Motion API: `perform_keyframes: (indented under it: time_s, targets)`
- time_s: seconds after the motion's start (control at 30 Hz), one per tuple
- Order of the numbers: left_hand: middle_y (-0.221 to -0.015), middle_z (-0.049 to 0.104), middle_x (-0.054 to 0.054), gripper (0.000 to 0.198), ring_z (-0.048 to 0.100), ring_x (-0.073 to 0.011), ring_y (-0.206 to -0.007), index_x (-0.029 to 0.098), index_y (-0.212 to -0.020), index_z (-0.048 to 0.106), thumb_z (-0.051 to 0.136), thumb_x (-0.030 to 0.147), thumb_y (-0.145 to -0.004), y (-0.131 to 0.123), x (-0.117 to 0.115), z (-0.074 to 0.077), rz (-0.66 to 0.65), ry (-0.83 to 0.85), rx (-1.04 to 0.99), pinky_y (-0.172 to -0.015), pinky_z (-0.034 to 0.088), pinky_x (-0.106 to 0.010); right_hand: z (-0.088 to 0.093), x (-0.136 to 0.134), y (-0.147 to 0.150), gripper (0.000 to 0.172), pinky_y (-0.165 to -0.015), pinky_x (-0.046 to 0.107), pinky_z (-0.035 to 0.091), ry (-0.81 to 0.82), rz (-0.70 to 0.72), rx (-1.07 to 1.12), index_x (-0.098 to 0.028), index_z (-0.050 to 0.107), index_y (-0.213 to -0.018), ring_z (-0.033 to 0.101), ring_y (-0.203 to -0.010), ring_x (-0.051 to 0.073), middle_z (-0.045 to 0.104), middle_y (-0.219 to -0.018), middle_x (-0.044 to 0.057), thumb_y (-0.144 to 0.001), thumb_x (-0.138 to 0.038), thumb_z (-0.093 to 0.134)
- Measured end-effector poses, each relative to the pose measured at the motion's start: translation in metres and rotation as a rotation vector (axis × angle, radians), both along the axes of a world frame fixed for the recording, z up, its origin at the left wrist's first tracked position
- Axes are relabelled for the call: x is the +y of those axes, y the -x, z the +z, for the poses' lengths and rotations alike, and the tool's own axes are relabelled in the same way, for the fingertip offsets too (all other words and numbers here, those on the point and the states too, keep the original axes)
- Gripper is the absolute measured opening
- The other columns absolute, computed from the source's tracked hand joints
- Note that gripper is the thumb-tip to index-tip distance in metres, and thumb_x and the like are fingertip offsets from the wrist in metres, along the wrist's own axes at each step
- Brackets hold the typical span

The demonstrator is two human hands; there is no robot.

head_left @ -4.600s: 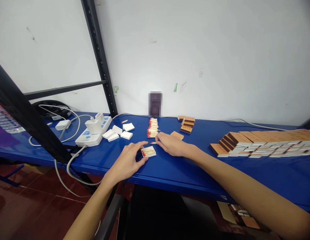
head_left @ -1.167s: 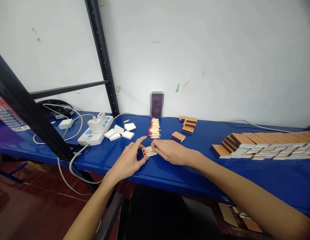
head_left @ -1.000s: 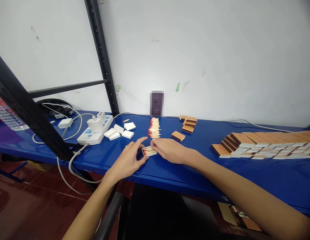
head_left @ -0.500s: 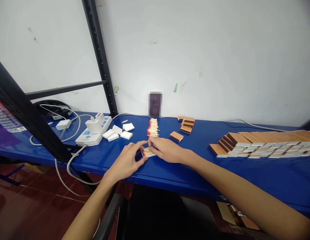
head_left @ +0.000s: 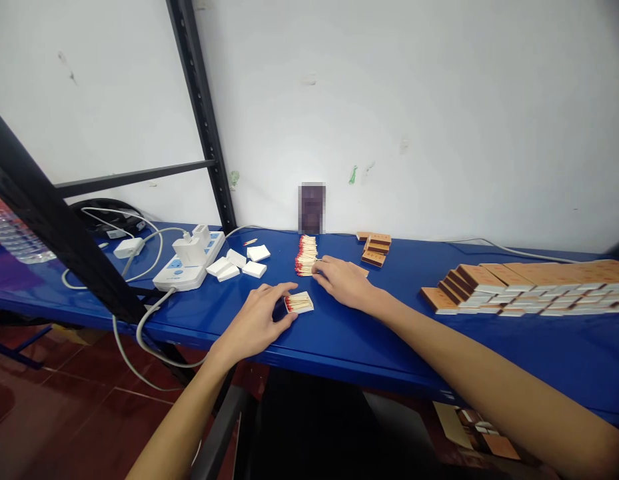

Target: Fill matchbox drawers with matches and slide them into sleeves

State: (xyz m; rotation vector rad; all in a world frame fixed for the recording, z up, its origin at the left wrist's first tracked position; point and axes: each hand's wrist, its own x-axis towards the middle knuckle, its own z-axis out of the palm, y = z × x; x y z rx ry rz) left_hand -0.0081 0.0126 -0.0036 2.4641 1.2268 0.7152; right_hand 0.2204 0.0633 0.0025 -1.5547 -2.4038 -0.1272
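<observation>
A small white tray (head_left: 307, 309) of red-headed matches lies on the blue table near its front edge. My left hand (head_left: 259, 318) has thumb and forefinger around the tray's left end, gripping it. My right hand (head_left: 345, 283) is at the right edge of the loose match pile (head_left: 306, 256), fingertips bent together; whether they pinch a match is too small to tell. Part of an orange matchbox (head_left: 360, 269) shows behind this hand. Several white trays (head_left: 254, 269) lie left of the pile, and a few orange matchboxes (head_left: 376, 248) lie behind on the right.
Long stacked rows of matchboxes (head_left: 534, 287) fill the right side. A white power strip (head_left: 186, 273) with plugs and cables lies at the left beside a black shelf post (head_left: 204, 113). A blurred dark object (head_left: 312, 208) stands against the wall.
My right hand has left the tray and moved back and to the right, to the match pile, uncovering the matches in the tray. My left hand stays at the tray.
</observation>
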Motion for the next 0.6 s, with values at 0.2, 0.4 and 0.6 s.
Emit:
perform_keyframes:
  time_s: [0.2,0.4,0.6]
  targets:
    - [-0.113,0.063,-0.002,0.044,0.054,-0.0235,-0.106,0.031,-0.134,0.048,0.055,0.033,-0.091,-0.001,0.000,0.000,-0.011,-0.011,0.003,-0.098,0.041,-0.040,-0.007,0.005,0.000,0.023,-0.066,0.028,0.035,0.021,0.017,-0.010,-0.021,0.060,-0.106,0.060,-0.090,0.020,0.062,-0.103,0.007,-0.099,-0.024,0.038]
    - [-0.117,0.063,0.000,0.041,0.054,-0.0224,-0.106,0.031,-0.132,0.050,0.056,0.032,-0.091,-0.001,-0.001,0.002,-0.022,-0.025,-0.001,-0.099,0.040,-0.039,-0.011,0.005,0.000,0.018,-0.070,0.027,0.037,0.042,0.055,0.084,-0.019,0.058,-0.096,0.059,-0.089,0.019,0.064,-0.099,0.007,-0.096,-0.021,0.040]
    - [-0.115,0.063,-0.002,0.043,0.054,-0.0229,-0.106,0.031,-0.133,0.049,0.056,0.034,-0.091,0.000,0.000,0.000,-0.010,-0.009,0.002,-0.098,0.040,-0.040,-0.012,0.004,-0.004,0.012,-0.071,0.028,0.039,0.130,0.121,0.160,-0.020,0.050,-0.087,0.057,-0.084,0.017,0.062,-0.093,0.005,-0.095,-0.020,0.041]
